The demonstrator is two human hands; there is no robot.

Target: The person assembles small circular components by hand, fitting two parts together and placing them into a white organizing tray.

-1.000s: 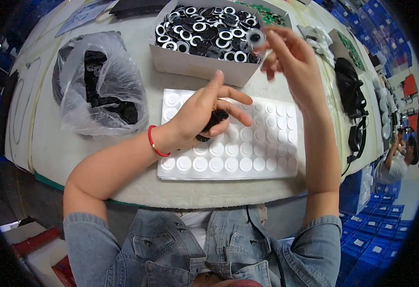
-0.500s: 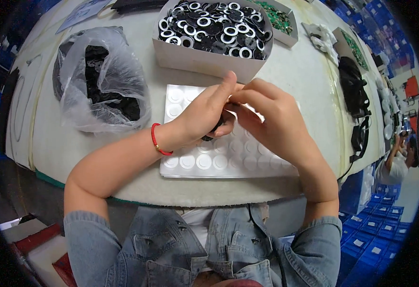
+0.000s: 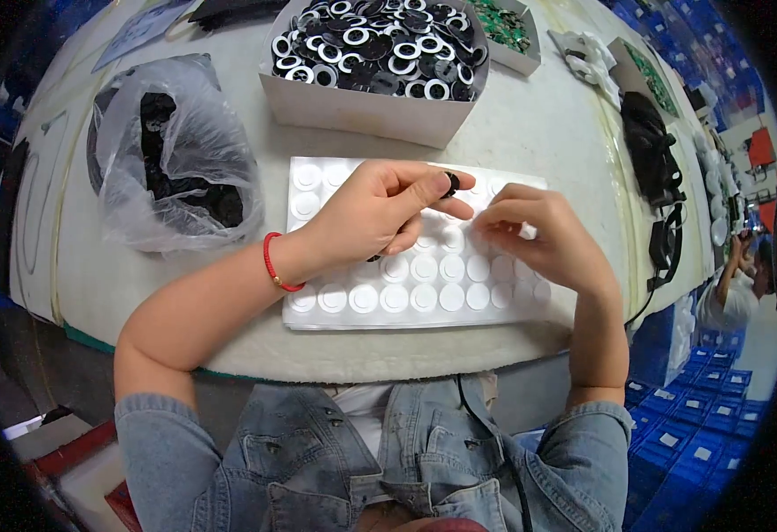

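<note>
My left hand (image 3: 380, 208), a red bracelet on its wrist, is closed over the sheet of round white stickers (image 3: 353, 317). Between its thumb and fingertips it pinches a small black round part (image 3: 451, 183). A bit of another black piece (image 3: 373, 258) shows beneath the curled fingers. To its right, my right hand (image 3: 544, 232) is low over the sheet with its fingertips drawn together. Whether those fingers grip a sticker is hidden.
Behind the sheet stands a white box (image 3: 362, 116) heaped with black parts and white rings. A clear plastic bag (image 3: 220, 160) of black pieces sits at left. Boxes of green circuit boards (image 3: 504, 31) are at the far right, with a black strapped object (image 3: 650, 155) below.
My hands have moved apart. The right hand has dropped right and nearer onto the sticker sheet, while the left now shows the black part at its fingertips. The whole view has shifted slightly.
</note>
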